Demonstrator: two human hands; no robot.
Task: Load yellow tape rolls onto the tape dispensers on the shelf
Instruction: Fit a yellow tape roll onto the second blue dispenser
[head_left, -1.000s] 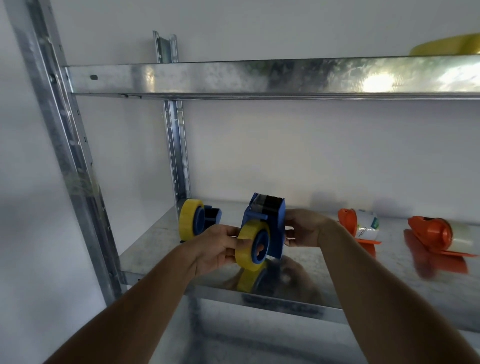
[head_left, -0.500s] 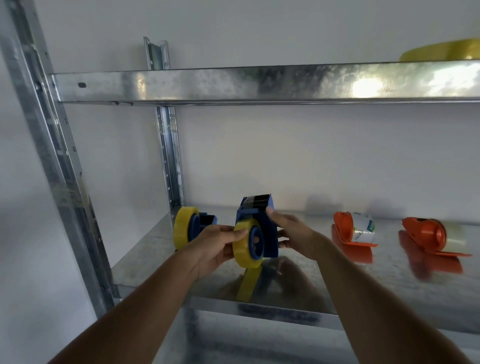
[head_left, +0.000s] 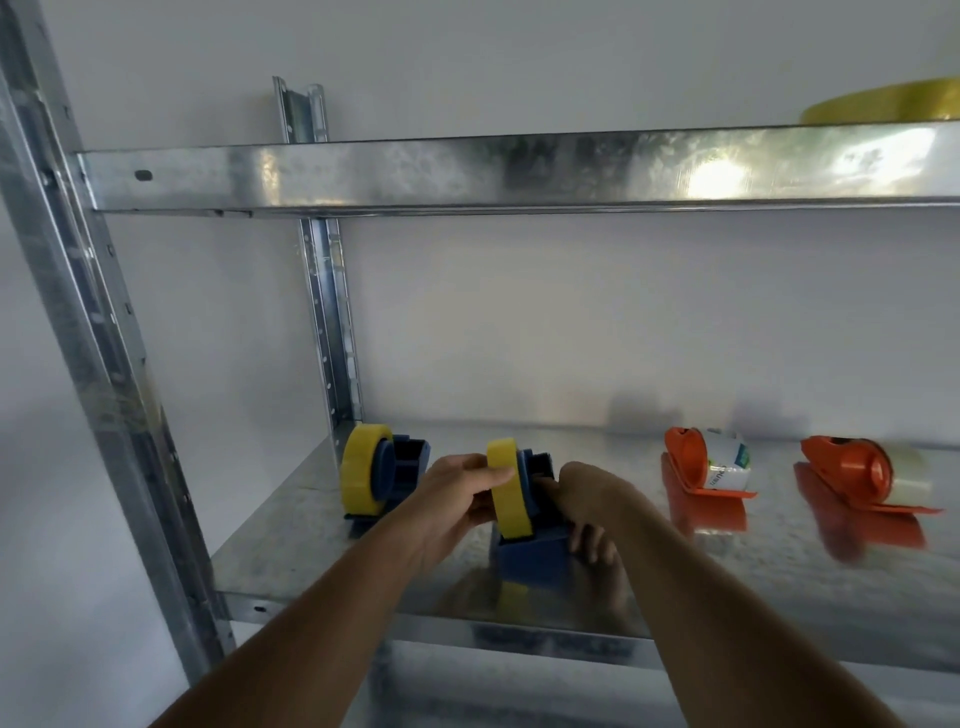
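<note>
A blue tape dispenser (head_left: 535, 558) stands on the lower metal shelf (head_left: 311, 530) with a yellow tape roll (head_left: 511, 496) mounted on its left side. My left hand (head_left: 457, 493) holds that roll, thumb lying across its rim. On the dispenser's right side my right hand (head_left: 582, 499) grips the blue body, fingers curled down along it. Further left, by the rear post, a second blue dispenser (head_left: 402, 467) carries its own yellow roll (head_left: 361, 478) and stands untouched.
Two orange dispensers with clear tape (head_left: 709, 465) (head_left: 862, 475) lie on the shelf's right half. A yellow roll (head_left: 883, 104) rests on the upper shelf (head_left: 467, 171) at the far right. Steel uprights (head_left: 78, 322) flank the left side; a white wall is behind.
The dispenser has turned and come down onto the shelf, roll edge now facing me. My right hand slid from its top to its right side. The view shifted slightly.
</note>
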